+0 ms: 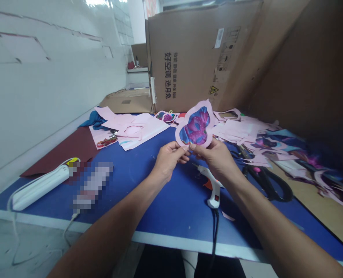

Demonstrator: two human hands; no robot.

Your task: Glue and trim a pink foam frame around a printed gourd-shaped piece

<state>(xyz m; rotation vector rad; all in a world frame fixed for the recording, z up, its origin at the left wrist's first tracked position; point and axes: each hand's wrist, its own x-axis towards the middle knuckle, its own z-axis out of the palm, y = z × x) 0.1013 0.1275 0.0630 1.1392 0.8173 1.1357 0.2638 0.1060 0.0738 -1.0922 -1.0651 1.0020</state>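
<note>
Forearms (107,239) ending in left hand (168,160) and right hand (214,160), fingers (183,158) pinched narrow on the lower edge of a pink-bordered cutout (195,125), lobed, blue-and-magenta print at center, held upright above the blue table (171,216), fingertips behind the paper hidden, print's pattern hard to make out.

A blue table (130,185) carries a maroon sheet (64,150), a white power strip (41,189) and a glue gun (214,197). Black scissors (271,185) and pink paper scraps (139,129) lie across it.
</note>
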